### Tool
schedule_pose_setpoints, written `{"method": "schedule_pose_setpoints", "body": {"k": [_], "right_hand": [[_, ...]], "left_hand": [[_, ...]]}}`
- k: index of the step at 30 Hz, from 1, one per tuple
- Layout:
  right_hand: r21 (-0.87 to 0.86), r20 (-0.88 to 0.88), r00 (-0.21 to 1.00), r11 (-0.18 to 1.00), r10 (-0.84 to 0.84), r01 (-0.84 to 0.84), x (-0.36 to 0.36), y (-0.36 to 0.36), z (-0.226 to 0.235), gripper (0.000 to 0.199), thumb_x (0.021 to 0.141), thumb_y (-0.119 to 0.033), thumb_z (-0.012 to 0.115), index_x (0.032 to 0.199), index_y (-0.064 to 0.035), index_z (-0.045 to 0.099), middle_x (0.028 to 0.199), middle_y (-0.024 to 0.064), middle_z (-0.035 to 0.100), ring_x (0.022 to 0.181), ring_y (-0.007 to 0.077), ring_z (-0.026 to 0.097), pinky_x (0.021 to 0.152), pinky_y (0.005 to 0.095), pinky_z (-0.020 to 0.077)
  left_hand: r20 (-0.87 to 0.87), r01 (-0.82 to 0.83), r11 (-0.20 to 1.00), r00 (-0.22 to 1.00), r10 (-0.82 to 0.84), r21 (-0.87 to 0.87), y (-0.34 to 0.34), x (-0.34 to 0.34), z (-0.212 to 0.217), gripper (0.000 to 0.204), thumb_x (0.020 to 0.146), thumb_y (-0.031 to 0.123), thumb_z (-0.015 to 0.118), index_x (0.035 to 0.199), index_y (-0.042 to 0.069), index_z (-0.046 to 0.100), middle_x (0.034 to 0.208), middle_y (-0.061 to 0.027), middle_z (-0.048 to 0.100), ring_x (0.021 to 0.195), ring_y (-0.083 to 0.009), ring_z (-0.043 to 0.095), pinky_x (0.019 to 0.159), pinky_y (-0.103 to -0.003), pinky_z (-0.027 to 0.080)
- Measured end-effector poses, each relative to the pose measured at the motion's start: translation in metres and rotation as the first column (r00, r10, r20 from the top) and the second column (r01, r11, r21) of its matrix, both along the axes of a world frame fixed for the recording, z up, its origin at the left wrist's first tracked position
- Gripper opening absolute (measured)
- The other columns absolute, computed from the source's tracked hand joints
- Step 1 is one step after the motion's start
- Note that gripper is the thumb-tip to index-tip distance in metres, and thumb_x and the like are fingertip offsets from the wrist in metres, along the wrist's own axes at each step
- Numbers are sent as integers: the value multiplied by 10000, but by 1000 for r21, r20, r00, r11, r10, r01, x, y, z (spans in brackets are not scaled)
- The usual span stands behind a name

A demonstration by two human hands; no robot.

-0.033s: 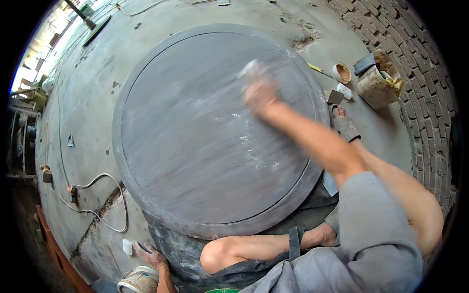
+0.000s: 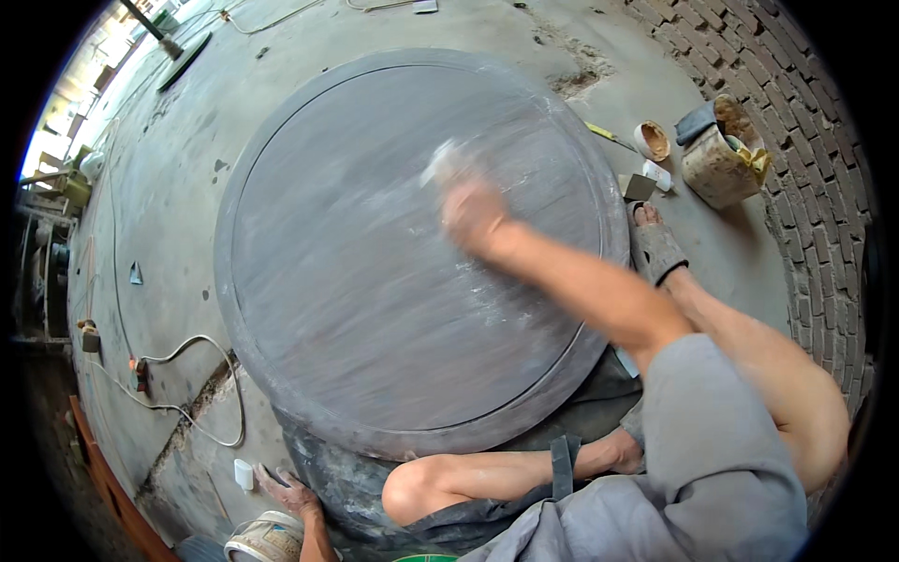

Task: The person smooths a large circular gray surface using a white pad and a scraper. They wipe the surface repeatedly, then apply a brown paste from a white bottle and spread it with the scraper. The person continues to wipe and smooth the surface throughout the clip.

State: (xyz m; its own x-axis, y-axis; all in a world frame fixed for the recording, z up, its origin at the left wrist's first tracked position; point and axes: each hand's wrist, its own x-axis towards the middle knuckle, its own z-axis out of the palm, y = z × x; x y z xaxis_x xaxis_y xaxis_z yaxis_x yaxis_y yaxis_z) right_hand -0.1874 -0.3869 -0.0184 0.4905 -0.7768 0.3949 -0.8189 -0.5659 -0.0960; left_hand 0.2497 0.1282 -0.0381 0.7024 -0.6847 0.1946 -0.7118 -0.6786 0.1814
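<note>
A large round grey tabletop-like disc (image 2: 375, 309), with a groove near its edge, lies before me. My right hand (image 2: 473, 214), smeared by motion, is over the disc's upper middle. At its fingers is a whitish blur (image 2: 448, 161), too smeared to name. White powdery streaks (image 2: 482, 292) mark the surface beside my forearm. At the lower left, my left hand (image 2: 288, 491) rests with fingers spread and holds nothing. A small white container (image 2: 243, 475) stands by its fingertips, and a white bucket (image 2: 267, 538) is just below.
Right of the disc are a yellow-handled tool (image 2: 609, 135), an open round tub (image 2: 652, 140), a white bottle (image 2: 657, 174) and a stained bucket (image 2: 721, 169). A brick wall (image 2: 796, 140) curves behind them. A looped cable (image 2: 242, 393) lies left. Dark sheeting (image 2: 346, 487) runs under the disc's near edge.
My right hand has swept left and slightly nearer across the disc, with the whitish blur at its fingers. My left hand stays where it was.
</note>
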Motion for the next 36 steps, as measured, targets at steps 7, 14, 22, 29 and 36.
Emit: {"method": "schedule_pose_setpoints", "body": {"k": [7, 14, 22, 29, 36], "right_hand": [[223, -48, 990, 964, -136, 143, -145, -24, 23, 571, 967, -187, 488, 1439, 135, 477, 1598, 305, 378, 1520, 405, 337, 1273, 481, 242], [239, 223, 950, 933, 217, -269, -7, 178, 23, 610, 944, -178, 520, 1462, 139, 458, 1551, 307, 447, 1495, 417, 381, 1269, 480, 265], [172, 4, 1000, 985, -15, 14, -159, 142, 13, 563, 948, -140, 542, 1465, 70, 473, 1532, 302, 462, 1448, 431, 428, 1238, 497, 314], [213, -82, 961, 938, -263, 274, -213, 172, 35, 643, 946, -159, 541, 1499, 129, 383, 1556, 351, 395, 1488, 484, 340, 1265, 494, 256], [446, 109, 987, 893, -116, 56, -147, 342, 39, 732, 928, -104, 531, 1535, 187, 245, 1592, 428, 245, 1521, 557, 209, 1276, 568, 177]], "left_hand": [[-55, 8, 1000, 998, -9, -16, -6, -7, -4, 606, 1078, 347, 463, 1547, -31, 394, 1595, -242, 407, 1496, -394, 346, 1250, -475, 234], [-66, 16, 998, 998, -21, -64, 4, 3, -8, 624, 1065, 372, 472, 1546, -19, 401, 1604, -244, 395, 1513, -401, 317, 1260, -482, 220], [-76, 37, 994, 996, -46, -107, -11, -3, -12, 608, 1081, 371, 446, 1524, -46, 429, 1592, -252, 410, 1501, -394, 342, 1258, -472, 232], [28, 102, 992, 995, -100, -74, -5, 10, -24, 561, 1061, 303, 465, 1497, -50, 465, 1533, -269, 480, 1438, -435, 416, 1209, -489, 291], [40, 62, 995, 997, -59, -79, 12, 29, -23, 571, 1088, 351, 460, 1504, -40, 461, 1570, -252, 447, 1475, -403, 384, 1225, -467, 284]]}}
